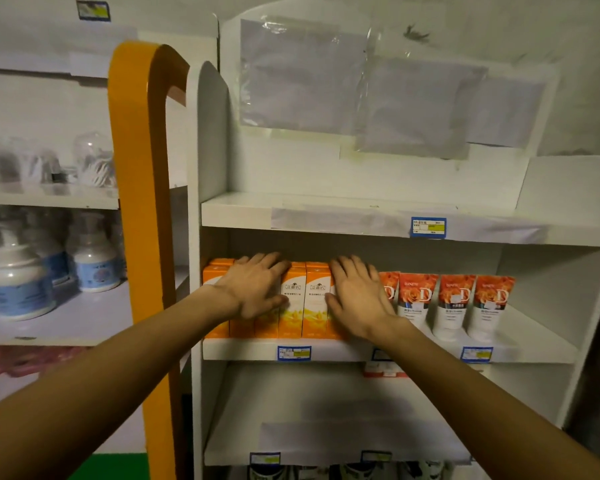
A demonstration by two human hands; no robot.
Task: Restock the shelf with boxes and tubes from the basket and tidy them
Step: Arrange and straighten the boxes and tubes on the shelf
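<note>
While both palms lie flat on the orange row, here is how it handles:

Boxes: the orange boxes (pixel 293 299) stand upright in a tight row at the left end of the middle shelf (pixel 326 351), front edge near the lip.
Tubes: four orange-and-white tubes (pixel 451 306) stand cap-down just right of the boxes, on the same shelf.
Left hand: the left hand (pixel 257 285) is spread flat over the tops and fronts of the left boxes, fingers (pixel 274 259) straight and apart, pressing, gripping nothing.
Right hand: the right hand (pixel 357 296) is flat on the right end of the row, fingers straight and slightly fanned, nothing clamped.
Weight: likely light cardboard cartons, hollow around their contents.
Stiffness: the panels should be stiff enough to push but may dent under a hard squeeze.
Slip: the print looks glossy, so the boxes probably slide easily on the white shelf.
Where to hold: best squared by flat palms on the fronts and end faces; a single box by its narrow sides.
Tubes' handling: soft bodies, tippy on their caps; steady them low.
Basket: not in view.
</note>
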